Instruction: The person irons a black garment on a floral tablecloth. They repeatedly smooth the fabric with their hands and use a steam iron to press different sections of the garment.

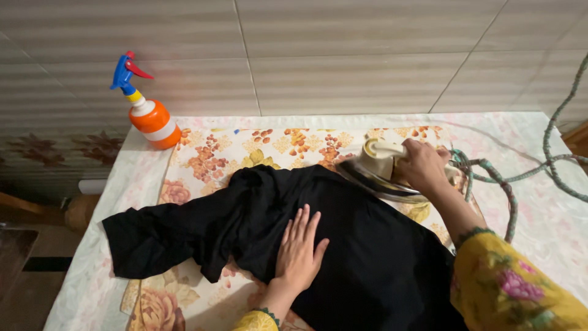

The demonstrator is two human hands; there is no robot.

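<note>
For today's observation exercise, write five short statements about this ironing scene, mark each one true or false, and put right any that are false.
1. The left hand lies flat, palm down, on the black garment. True.
2. The right hand holds the spray bottle. False: its grip is on the handle of the iron; the spray bottle stands untouched at the far left corner.
3. The iron sits at the garment's far right edge. True.
4. The spray bottle is green with a yellow trigger. False: it is orange and white with a blue and red trigger head.
5. A braided cord runs off to the right of the iron. True.
</note>
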